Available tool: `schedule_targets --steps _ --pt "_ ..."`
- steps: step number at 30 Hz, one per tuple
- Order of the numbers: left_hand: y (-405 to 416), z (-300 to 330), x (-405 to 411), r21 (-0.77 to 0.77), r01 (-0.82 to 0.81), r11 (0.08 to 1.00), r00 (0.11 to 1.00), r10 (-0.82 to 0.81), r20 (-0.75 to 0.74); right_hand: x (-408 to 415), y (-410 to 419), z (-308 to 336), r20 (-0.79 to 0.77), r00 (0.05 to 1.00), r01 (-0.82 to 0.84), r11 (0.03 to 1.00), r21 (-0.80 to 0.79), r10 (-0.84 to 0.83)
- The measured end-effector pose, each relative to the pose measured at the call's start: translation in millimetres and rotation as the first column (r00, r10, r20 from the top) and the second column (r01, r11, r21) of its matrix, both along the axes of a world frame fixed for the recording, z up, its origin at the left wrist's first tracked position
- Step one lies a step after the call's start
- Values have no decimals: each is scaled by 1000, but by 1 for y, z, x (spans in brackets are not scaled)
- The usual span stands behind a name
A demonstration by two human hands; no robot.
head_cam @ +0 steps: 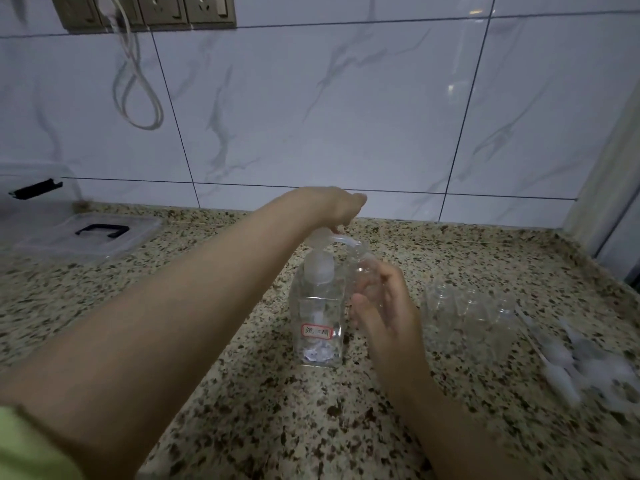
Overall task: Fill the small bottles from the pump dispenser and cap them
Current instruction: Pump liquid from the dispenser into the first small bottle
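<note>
1. A person stands at a speckled granite counter [214, 393] backed by a marble-patterned tile wall [311, 116].
2. The clear pump dispenser [319, 317] stands upright at the centre of the counter, a red-bordered label [317, 331] on its front.
3. The left hand [334, 207] rests on top of the pump head [320, 238], fingers bent down over it.
4. The right hand [384, 306] holds a small clear bottle [363, 268] just right of the dispenser, fingers wrapped around its body.
5. The bottle's mouth sits at the tip of the curved spout [348, 241]; how full the bottle is cannot be told.
6. A cluster of empty small bottles [467, 306] stands on the counter to the right, near the right hand.
7. Farther right, a loose pile of white caps [581, 368] lies on the counter, blurred.
8. At far left, a clear box lid [86, 237] with a black handle [102, 231] lies flat on the counter.
9. A white cord [138, 95] loops down from the wall sockets [145, 12] at upper left.
10. A green sleeve [31, 448] shows at the lower left corner.
</note>
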State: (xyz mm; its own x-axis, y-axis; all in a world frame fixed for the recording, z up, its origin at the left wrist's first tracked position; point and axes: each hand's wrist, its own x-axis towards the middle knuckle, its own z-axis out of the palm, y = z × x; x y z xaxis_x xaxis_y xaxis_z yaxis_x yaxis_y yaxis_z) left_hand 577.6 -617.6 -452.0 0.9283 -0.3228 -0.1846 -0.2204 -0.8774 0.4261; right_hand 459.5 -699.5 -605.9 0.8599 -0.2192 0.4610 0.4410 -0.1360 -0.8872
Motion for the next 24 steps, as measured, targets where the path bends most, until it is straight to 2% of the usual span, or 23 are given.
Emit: schedule_targets --steps 3,5,7,10,15,19,24 --pt "1 -2 0 5 4 1000 1000 -4 12 1 -4 1 2 1000 15 999 -46 -15" --pt "3 -8 0 -47 0 999 1000 0 -3 2 -5 1 16 1000 21 997 -68 -20" --pt "4 -12 1 -98 -19 995 999 23 37 4 -6 1 31 999 47 993 -109 -43" --pt "5 -13 3 -82 -27 996 993 36 108 3 -7 2 41 998 55 992 -117 -50" --pt "5 -12 3 -56 -3 998 997 8 80 1 -9 4 32 998 48 995 -86 -45" --pt "1 -22 4 -26 2 1000 998 0 66 3 -11 1 52 996 87 981 -175 -79" --pt "4 -19 8 -128 19 992 998 -11 57 4 -12 1 30 997 74 987 -144 -70"
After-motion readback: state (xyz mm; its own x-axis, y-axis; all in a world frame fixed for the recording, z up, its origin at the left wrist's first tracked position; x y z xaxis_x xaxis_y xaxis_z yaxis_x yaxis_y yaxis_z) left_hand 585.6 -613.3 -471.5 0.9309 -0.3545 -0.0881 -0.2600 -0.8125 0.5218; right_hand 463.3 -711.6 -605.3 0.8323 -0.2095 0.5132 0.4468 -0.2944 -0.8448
